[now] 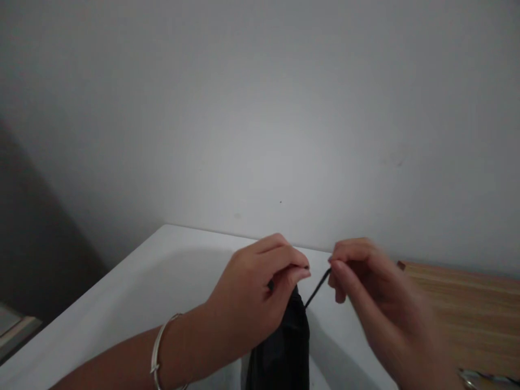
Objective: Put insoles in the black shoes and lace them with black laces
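Note:
A black fabric pouch (282, 346) stands on a white table (134, 292), gathered at its top. My left hand (254, 295) is closed in a pinch at the pouch's mouth, fingertips pressed on a bit of black cord. My right hand (368, 295), slightly blurred, pinches the end of a thin black drawstring (317, 288) that runs taut from the pouch top up to its fingertips. A silver bangle (159, 352) circles my left wrist.
A plain pale wall fills the upper view behind the table. A wooden surface (467, 314) adjoins the white table on the right, with a shiny metallic object (487, 378) at its near edge. A dark gap lies left of the table.

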Available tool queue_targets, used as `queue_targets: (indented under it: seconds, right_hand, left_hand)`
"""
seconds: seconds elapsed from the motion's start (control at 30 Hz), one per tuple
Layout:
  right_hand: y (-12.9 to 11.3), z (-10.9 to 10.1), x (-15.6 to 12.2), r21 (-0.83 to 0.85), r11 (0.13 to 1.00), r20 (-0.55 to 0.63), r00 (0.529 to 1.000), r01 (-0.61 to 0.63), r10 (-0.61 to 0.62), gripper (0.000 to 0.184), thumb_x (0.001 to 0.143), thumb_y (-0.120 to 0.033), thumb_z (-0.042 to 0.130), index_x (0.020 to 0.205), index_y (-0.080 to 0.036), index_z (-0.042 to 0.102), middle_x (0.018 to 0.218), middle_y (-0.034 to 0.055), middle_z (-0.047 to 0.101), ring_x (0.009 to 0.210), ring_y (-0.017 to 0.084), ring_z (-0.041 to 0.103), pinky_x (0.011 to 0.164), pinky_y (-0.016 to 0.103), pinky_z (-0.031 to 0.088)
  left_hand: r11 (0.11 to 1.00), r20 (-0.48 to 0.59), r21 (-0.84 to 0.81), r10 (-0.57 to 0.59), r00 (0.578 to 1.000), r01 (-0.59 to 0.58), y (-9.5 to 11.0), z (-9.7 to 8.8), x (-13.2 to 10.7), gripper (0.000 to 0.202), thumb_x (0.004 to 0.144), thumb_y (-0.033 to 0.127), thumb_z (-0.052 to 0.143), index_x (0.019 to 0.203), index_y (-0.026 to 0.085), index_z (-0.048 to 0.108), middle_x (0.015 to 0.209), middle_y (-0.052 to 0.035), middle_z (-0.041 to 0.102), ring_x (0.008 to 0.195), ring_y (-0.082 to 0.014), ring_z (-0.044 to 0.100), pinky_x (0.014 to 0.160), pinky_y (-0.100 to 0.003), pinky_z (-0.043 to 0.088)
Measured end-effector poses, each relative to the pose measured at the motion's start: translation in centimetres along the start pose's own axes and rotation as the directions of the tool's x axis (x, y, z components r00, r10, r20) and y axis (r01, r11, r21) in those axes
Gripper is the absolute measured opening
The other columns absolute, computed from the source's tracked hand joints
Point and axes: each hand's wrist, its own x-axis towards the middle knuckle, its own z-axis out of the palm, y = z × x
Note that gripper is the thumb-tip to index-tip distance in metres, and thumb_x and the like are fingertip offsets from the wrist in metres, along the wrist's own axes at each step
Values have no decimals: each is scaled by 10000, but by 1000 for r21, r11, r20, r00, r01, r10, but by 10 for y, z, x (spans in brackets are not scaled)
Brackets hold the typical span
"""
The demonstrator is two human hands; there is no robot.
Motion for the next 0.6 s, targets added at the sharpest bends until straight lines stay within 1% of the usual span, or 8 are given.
queue_targets:
  seconds: [0.03, 0.07, 0.1, 0.2, 0.27, 0.37, 0.47, 0.6]
  right_hand:
    - [-4, -4, 2, 94, 996, -72, 997, 3, 4, 41, 948, -204, 528, 929, -223, 559, 820, -8, 552, 640, 96, 568, 556, 208, 470]
    - [-8, -7, 3, 160, 987, -117, 993, 7, 12, 38, 944, -197, 543, 935, -226, 565, 833, -12, 546, 637, 86, 565, 553, 201, 469]
    - [-10, -7, 3, 201, 979, -136, 991, 14, 14, 45, 941, -189, 552, 929, -228, 571, 843, -14, 542, 639, 80, 564, 557, 197, 469]
    - [-10, 0, 2, 251, 968, -75, 997, 24, -5, 75, 944, -177, 553, 899, -231, 580, 849, -18, 541, 659, 74, 568, 581, 197, 475]
    - [-8, 8, 2, 252, 967, -20, 1000, 26, -21, 95, 949, -176, 544, 882, -234, 578, 836, -22, 541, 678, 78, 565, 598, 202, 475]
    - [-4, 15, 3, 225, 973, -39, 998, 50, -42, 105, 952, -171, 535, 885, -237, 582, 843, -17, 550, 747, 92, 563, 648, 213, 468]
    - [-3, 16, 4, 214, 974, -69, 996, 76, -63, 103, 939, -164, 552, 880, -238, 593, 857, -9, 561, 806, 105, 557, 690, 220, 459]
    - [-2, 18, 4, 277, 959, -74, 996, 59, -40, 105, 913, -169, 594, 843, -243, 620, 857, -9, 553, 811, 103, 551, 685, 198, 460]
  left_hand:
    - [999, -66, -35, -1, 998, -1, 3, -4, 4, 131, 901, 140, 589, 807, 171, 675, 743, 18, 638, 683, -86, 577, 654, -189, 441]
    - [998, -100, -64, -19, 995, 13, 5, -6, 7, 125, 891, 143, 606, 793, 170, 678, 716, 26, 642, 660, -78, 578, 637, -180, 433]
    - [995, -103, -92, -50, 993, 40, 5, -7, 8, 121, 885, 147, 614, 788, 172, 682, 691, 32, 646, 641, -73, 580, 621, -174, 429]
    - [972, -27, -185, -156, 987, 148, 1, 0, 6, 133, 888, 152, 598, 800, 180, 693, 659, 41, 670, 611, -72, 602, 598, -165, 435]
    - [953, 16, -231, -197, 980, 195, -3, 6, 3, 144, 889, 158, 590, 799, 185, 700, 684, 33, 697, 636, -82, 629, 612, -169, 450]
    - [915, 35, -321, -246, 969, 244, -5, 13, 0, 133, 886, 172, 599, 815, 193, 710, 736, 22, 728, 681, -98, 657, 647, -180, 475]
    - [836, 81, -455, -305, 949, 307, -4, 16, 1, 90, 868, 179, 624, 839, 186, 709, 762, 8, 738, 708, -111, 673, 665, -189, 498]
    - [703, 166, -612, -333, 928, 362, -3, 17, 2, 36, 828, 190, 671, 835, 160, 691, 760, -9, 733, 732, -118, 678, 707, -197, 522]
